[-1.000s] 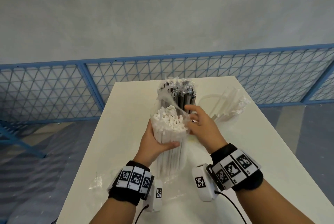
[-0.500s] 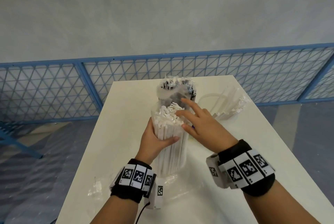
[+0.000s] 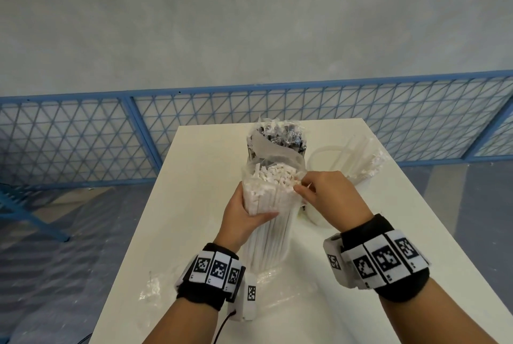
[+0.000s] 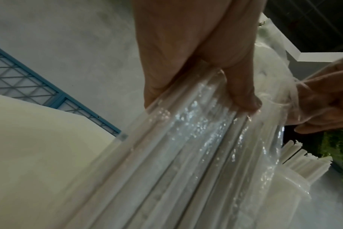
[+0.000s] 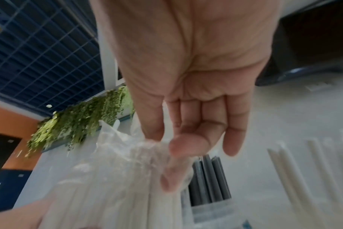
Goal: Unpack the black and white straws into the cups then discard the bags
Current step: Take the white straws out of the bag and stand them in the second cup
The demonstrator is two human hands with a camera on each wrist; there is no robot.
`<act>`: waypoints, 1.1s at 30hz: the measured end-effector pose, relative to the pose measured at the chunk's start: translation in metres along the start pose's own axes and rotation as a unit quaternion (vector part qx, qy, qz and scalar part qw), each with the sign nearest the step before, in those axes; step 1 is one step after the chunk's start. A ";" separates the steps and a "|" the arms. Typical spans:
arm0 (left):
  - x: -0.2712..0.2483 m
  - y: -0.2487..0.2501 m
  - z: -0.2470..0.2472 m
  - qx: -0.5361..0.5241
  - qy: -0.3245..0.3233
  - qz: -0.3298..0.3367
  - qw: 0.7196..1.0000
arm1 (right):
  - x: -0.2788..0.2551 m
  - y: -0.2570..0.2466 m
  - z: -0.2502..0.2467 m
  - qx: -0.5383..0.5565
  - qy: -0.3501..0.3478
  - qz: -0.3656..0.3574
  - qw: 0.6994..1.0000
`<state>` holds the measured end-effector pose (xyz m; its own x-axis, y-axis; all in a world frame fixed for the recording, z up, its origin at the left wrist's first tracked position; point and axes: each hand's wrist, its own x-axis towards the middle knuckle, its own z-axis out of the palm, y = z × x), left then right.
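A clear bag of white straws (image 3: 270,205) stands upright near the middle of the white table (image 3: 416,232). My left hand (image 3: 244,218) grips the bundle around its upper part, the same left hand (image 4: 196,62) showing close up with fingers wrapped over the plastic bag (image 4: 186,147). My right hand (image 3: 319,191) pinches the bag's open edge at the top right; in the right wrist view the right hand (image 5: 166,144) holds crumpled film (image 5: 131,148) between thumb and fingers. Behind stands a cup of black straws (image 3: 280,141). A white cup (image 3: 322,157) with a few white straws (image 3: 358,157) is at the right.
An empty clear bag (image 3: 155,288) lies crumpled at the table's near left, under my left wrist. A blue mesh fence (image 3: 83,138) runs behind the table, and the table's left and right edges drop to the floor.
My right hand went from pulling the bag's edge to an open reach over the straws, then came back and pinched the film at the top right. The left hand kept its grip.
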<state>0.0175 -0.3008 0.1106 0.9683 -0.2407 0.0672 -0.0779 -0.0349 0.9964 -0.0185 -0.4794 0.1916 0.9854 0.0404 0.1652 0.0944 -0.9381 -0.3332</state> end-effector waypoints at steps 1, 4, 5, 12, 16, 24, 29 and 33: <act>0.000 0.000 -0.001 -0.005 -0.004 -0.001 1.000 | 0.000 0.002 0.001 0.037 -0.005 0.005 0.999; 0.001 0.000 -0.005 -0.013 -0.028 -0.004 1.000 | -0.002 0.006 0.008 0.098 -0.019 -0.001 0.995; 0.001 0.000 -0.005 -0.015 -0.039 -0.007 0.999 | -0.002 0.005 0.009 0.104 -0.006 -0.005 0.995; 0.001 0.000 -0.011 -0.030 -0.078 -0.021 0.996 | 0.008 0.001 0.020 0.188 -0.034 -0.009 0.982; 0.002 0.001 -0.015 -0.030 -0.092 -0.019 0.995 | 0.004 0.008 0.036 0.339 -0.042 0.034 0.939; 0.008 -0.003 -0.011 -0.012 -0.078 -0.008 0.997 | 0.007 0.000 0.053 0.297 0.053 0.014 0.953; 0.013 -0.002 -0.009 -0.012 -0.056 -0.013 0.998 | 0.001 -0.006 0.070 0.329 0.139 0.029 0.934; 0.015 -0.001 -0.010 -0.004 -0.059 -0.020 0.998 | 0.003 -0.009 0.074 0.346 0.171 0.068 0.920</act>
<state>0.0346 -0.2946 0.1117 0.9355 -0.3528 0.0217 -0.0377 -0.0385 0.9985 -0.0054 -0.4452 0.1260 0.9037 -0.2835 0.3208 0.1571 -0.4776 -0.8644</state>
